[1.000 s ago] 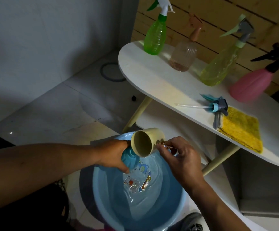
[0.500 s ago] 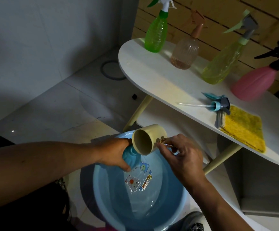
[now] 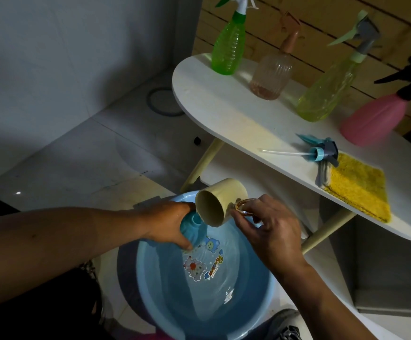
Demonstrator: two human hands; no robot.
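Note:
My left hand grips a blue bottle with no cap, holding it over a blue basin with water and cartoon stickers on its bottom. My right hand pinches the metal ring handle of a cream cup. The cup is tipped on its side, its open mouth just above the bottle's neck. Most of the bottle's body is hidden behind my left hand.
A white oval table stands behind the basin. It carries a green spray bottle, a clear ribbed bottle, a yellow-green spray bottle, a pink spray bottle, a loose blue spray head and a yellow cloth. Tiled floor lies left.
The cup has tilted a little further over the bottle's neck. Both hands have stayed almost in place above the basin.

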